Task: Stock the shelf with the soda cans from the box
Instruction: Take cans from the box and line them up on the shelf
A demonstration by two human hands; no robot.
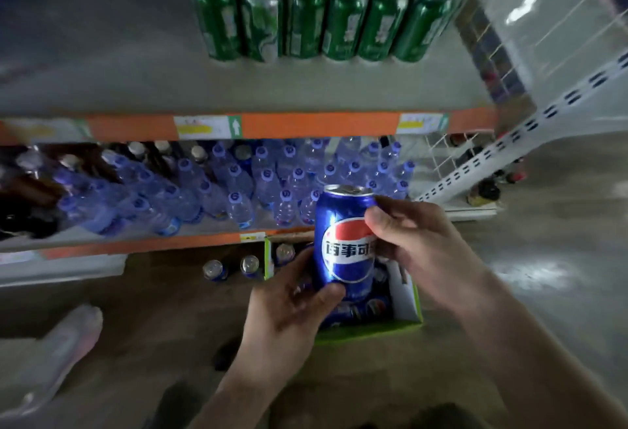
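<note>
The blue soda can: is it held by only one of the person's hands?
No: the blue soda can is gripped by both the left hand near its base and the right hand near its top.

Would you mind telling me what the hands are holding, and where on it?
One blue soda can: left hand grips its lower body, right hand its upper side.
</note>
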